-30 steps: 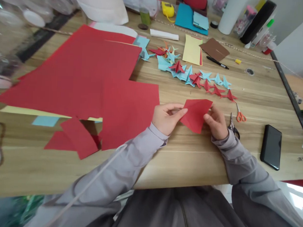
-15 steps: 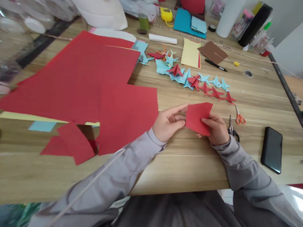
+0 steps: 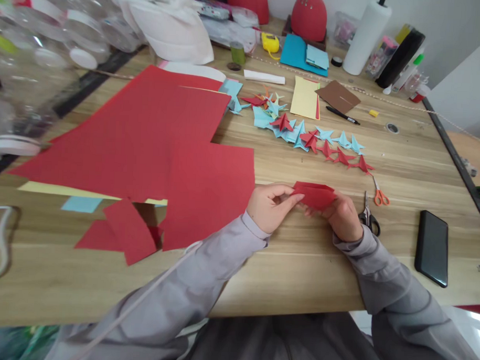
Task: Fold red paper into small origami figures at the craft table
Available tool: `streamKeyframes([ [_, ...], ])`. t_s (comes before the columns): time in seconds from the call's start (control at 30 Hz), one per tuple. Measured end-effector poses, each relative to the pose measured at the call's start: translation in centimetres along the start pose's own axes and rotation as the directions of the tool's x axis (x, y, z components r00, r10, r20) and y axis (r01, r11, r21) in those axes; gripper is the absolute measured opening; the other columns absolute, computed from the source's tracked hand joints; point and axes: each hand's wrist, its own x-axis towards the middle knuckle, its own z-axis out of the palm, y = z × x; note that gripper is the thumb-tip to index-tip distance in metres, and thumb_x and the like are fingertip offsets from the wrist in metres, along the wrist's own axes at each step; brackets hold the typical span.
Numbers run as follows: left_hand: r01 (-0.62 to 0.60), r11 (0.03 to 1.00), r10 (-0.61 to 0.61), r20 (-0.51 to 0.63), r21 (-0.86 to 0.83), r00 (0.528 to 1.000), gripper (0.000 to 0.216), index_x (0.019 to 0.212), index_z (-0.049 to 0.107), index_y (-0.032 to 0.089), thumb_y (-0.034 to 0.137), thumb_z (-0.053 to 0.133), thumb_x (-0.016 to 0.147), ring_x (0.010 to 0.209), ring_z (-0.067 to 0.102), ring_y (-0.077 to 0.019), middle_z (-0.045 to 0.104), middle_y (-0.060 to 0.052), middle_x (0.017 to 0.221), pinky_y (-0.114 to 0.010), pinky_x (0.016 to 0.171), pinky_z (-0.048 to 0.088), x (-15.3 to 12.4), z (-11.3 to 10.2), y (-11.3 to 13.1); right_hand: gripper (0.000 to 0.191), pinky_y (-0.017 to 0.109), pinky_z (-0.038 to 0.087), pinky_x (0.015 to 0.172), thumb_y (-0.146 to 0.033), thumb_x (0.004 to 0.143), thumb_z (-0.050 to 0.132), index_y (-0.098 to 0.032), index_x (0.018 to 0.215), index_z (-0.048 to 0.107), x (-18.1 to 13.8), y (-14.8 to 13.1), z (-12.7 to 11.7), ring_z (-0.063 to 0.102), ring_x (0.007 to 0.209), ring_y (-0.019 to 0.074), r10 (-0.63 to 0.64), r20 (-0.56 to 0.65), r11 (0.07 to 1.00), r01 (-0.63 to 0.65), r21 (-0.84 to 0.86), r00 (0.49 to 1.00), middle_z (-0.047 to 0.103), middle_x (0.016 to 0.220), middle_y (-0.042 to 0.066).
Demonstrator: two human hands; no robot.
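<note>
The left hand (image 3: 268, 207) and right hand (image 3: 344, 218) are both clamped on the paper (image 3: 314, 194), one at each end. The piece is part-folded and sits low over the table (image 3: 300, 266), between the sheet (image 3: 208, 189) and the scissors (image 3: 368, 218).

Risk: uneven finger pressure may skew the crease, because the fold has little support. The right wrist lies just beside the scissors, so a sideways sweep may push them toward the phone (image 3: 432, 247).

Clearance: bare wood runs from the hands to the near edge. The sheet lies just beside the left hand. The figures (image 3: 312, 135) lie well apart, behind.
</note>
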Motion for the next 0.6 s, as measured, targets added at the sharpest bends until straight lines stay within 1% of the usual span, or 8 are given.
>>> streamKeyframes([
  [0.07,0.085,0.993,-0.085,0.001,-0.082,0.996,0.018,0.07,0.065,0.016,0.032,0.074,0.072,0.055,0.067,-0.0149,0.07,-0.001,0.063,-0.025,0.055,0.056,-0.11,0.24,-0.04,0.044,0.033,0.057,0.057,-0.054,0.066,0.074,-0.017,0.088,0.068,-0.13,0.0,0.24,0.066,0.06,0.0177,-0.053,-0.04,0.991,0.048,-0.127,0.998,0.072,0.077,0.006],
  [0.13,0.154,0.97,-0.156,0.0,-0.189,0.988,0.027,0.082,0.061,0.017,0.032,0.078,0.067,0.051,0.066,-0.0138,0.07,0.001,0.062,-0.024,0.051,0.057,-0.16,0.44,-0.14,0.027,0.028,0.053,0.05,-0.041,0.07,0.076,-0.017,0.079,0.069,-0.25,-0.15,0.58,0.061,0.05,0.0142,-0.064,-0.095,0.967,0.039,-0.25,0.993,0.069,0.064,0.003],
  [0.2,0.204,0.943,-0.212,-0.004,-0.264,0.977,0.039,0.09,0.06,0.016,0.033,0.081,0.062,0.052,0.067,-0.0144,0.072,-0.001,0.066,-0.025,0.051,0.058,-0.13,0.52,-0.18,0.021,0.026,0.051,0.045,-0.036,0.073,0.074,-0.016,0.076,0.068,-0.33,-0.31,0.83,0.059,0.045,0.0129,-0.074,-0.125,0.951,0.032,-0.308,0.989,0.067,0.059,0.001],
  [0.27,0.234,0.933,-0.248,-0.021,-0.273,0.968,0.038,0.086,0.064,0.013,0.035,0.082,0.06,0.054,0.068,-0.0162,0.073,-0.004,0.069,-0.027,0.053,0.059,-0.06,0.49,-0.12,0.021,0.025,0.049,0.045,-0.037,0.074,0.073,-0.016,0.076,0.068,-0.36,-0.42,0.87,0.059,0.045,0.0126,-0.071,-0.124,0.943,0.026,-0.332,0.99,0.066,0.058,0.001],
  [0.33,0.236,0.941,-0.255,-0.048,-0.243,0.966,0.032,0.073,0.068,0.012,0.037,0.081,0.059,0.054,0.068,-0.0171,0.073,-0.006,0.066,-0.028,0.053,0.06,0.0,0.41,-0.01,0.022,0.024,0.049,0.047,-0.037,0.074,0.073,-0.016,0.075,0.069,-0.35,-0.49,0.77,0.059,0.047,0.0126,-0.073,-0.118,0.923,0.023,-0.383,0.99,0.067,0.058,0.001],
  [0.4,0.225,0.953,-0.239,-0.048,-0.205,0.97,0.027,0.064,0.069,0.012,0.036,0.082,0.058,0.051,0.066,-0.0164,0.072,-0.005,0.063,-0.028,0.051,0.059,-0.01,0.35,0.09,0.02,0.024,0.05,0.054,-0.036,0.072,0.074,-0.016,0.075,0.07,-0.3,-0.56,0.65,0.061,0.054,0.0131,-0.118,-0.135,0.887,0.043,-0.461,0.984,0.069,0.062,0.002],
  [0.5,0.202,0.966,-0.208,-0.019,-0.161,0.978,0.022,0.063,0.071,0.014,0.033,0.081,0.059,0.049,0.064,-0.0147,0.071,-0.004,0.061,-0.026,0.049,0.057,-0.08,0.34,0.19,0.017,0.025,0.05,0.059,-0.034,0.07,0.075,-0.018,0.074,0.072,-0.22,-0.63,0.59,0.062,0.061,0.0132,-0.221,-0.173,0.836,0.095,-0.54,0.96,0.072,0.068,0.002],
  [0.6,0.154,0.981,-0.156,-0.01,-0.114,0.988,0.016,0.065,0.073,0.016,0.031,0.079,0.063,0.055,0.065,-0.0147,0.073,-0.004,0.065,-0.026,0.055,0.056,-0.13,0.27,0.32,0.014,0.024,0.049,0.055,-0.032,0.072,0.074,-0.018,0.07,0.072,-0.24,-0.65,0.65,0.06,0.056,0.0123,-0.262,-0.177,0.822,0.123,-0.556,0.949,0.07,0.063,0.001],
])
